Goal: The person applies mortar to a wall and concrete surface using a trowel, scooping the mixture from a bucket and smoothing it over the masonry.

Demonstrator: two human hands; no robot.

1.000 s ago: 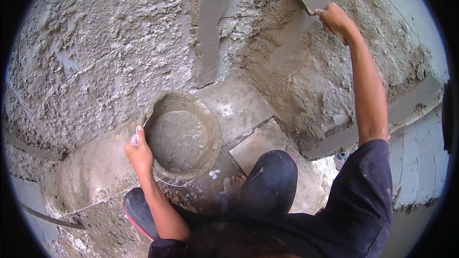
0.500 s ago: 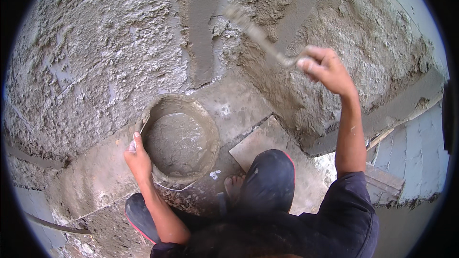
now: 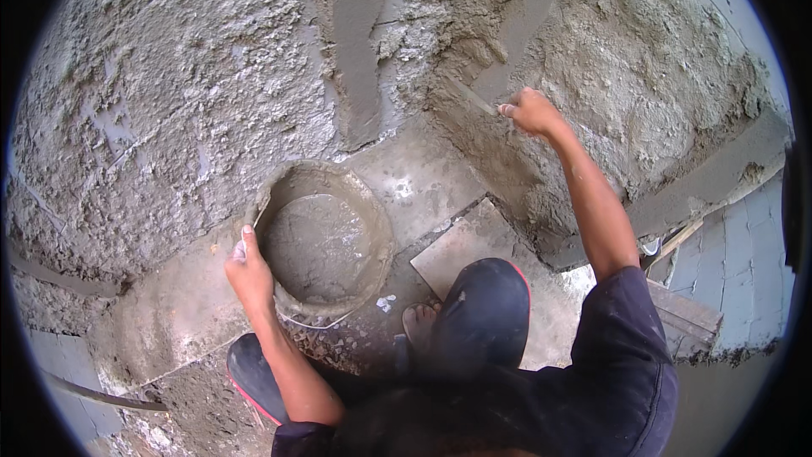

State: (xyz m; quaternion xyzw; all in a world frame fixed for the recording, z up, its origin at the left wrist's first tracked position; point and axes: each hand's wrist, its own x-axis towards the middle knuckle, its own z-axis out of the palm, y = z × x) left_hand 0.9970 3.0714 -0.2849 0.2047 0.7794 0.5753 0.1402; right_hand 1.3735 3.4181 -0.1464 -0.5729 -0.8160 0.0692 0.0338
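Note:
My left hand (image 3: 249, 269) is closed on the left rim of a mortar-caked bucket (image 3: 378, 213), its thumb lying along the outer edge. Wet grey mortar (image 3: 315, 245) covers the bucket's bottom. At the right, my right hand (image 3: 531, 112) grips the handle end of a trowel (image 3: 474, 97). The trowel's blade lies edge-on against the rough right wall (image 3: 630, 93), close to the inner corner, and blends with the grey plaster there. A smooth mortar strip (image 3: 529, 21) runs up that wall just beyond my right hand.
Rough plaster covers the left wall (image 3: 186, 59), with a smooth vertical strip (image 3: 355, 42) near the corner. A loose tile (image 3: 465, 245) lies on the floor by my right knee. Right of my arm are a plank (image 3: 681, 313) and grey blockwork (image 3: 732, 262). My bare foot (image 3: 419, 322) is beside the bucket.
My right hand has swung left and slightly up, bringing the trowel from the air to the right wall near the corner. My left hand still holds the bucket's rim.

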